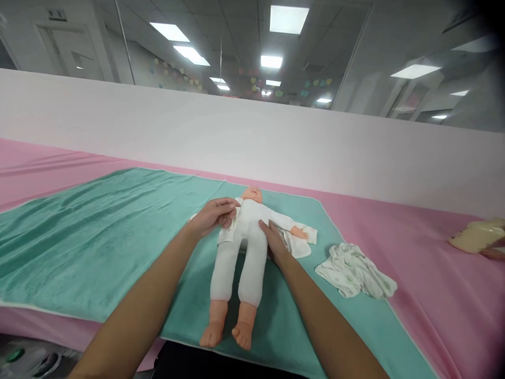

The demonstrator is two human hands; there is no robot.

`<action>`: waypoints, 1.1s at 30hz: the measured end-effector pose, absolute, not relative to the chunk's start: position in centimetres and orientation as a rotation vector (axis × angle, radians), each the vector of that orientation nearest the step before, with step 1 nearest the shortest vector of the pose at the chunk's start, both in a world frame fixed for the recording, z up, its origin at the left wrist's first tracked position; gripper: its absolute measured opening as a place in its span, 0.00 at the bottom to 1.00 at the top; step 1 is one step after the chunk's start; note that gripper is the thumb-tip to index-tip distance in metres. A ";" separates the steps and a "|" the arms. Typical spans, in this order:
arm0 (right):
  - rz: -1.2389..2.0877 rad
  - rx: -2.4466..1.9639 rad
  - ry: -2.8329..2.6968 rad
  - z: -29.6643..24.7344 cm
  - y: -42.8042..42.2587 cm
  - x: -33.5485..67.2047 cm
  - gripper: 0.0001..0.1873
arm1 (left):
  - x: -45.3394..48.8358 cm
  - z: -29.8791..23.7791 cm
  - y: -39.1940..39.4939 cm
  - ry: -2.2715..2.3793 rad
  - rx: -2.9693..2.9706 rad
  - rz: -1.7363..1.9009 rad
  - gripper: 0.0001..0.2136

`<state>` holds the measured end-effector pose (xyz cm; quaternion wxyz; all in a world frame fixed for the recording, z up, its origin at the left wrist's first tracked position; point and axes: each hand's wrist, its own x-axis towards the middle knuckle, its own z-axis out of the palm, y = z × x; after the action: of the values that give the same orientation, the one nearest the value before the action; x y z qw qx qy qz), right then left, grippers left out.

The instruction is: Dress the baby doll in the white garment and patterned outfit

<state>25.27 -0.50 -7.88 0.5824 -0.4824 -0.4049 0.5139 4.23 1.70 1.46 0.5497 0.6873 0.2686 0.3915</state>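
A baby doll (246, 247) in a white body suit lies on its back on a green towel (98, 237), feet towards me. My left hand (213, 215) rests on the doll's left shoulder, fingers closed on the edge of an open white garment (300, 239) spread under the doll. My right hand (275, 241) lies against the doll's other side at the waist, fingers stretched along the body.
A crumpled white patterned cloth (355, 271) lies on the towel to the right of the doll. The towel covers a pink sheet (434, 252). A beige object (477, 236) sits at the far right. A white partition (236, 131) runs behind.
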 end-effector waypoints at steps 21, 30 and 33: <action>1.059 -1.106 -1.180 -8.0 -0.1 25.7 0.37 | 10.7 0.8 1.9 0.981 1.880 1.147 0.12; 1.003 -1.071 -1.233 -9.1 1.1 26.4 0.30 | 14.4 1.3 5.8 1.065 2.186 0.979 0.14; 0.972 -0.979 -1.307 -9.0 1.5 26.1 0.26 | 16.9 0.8 6.8 1.115 2.752 0.777 0.17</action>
<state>26.12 1.50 -8.96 0.5815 -0.4189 -0.5595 0.4163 16.89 6.81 0.83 0.0361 0.8960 0.3630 0.2530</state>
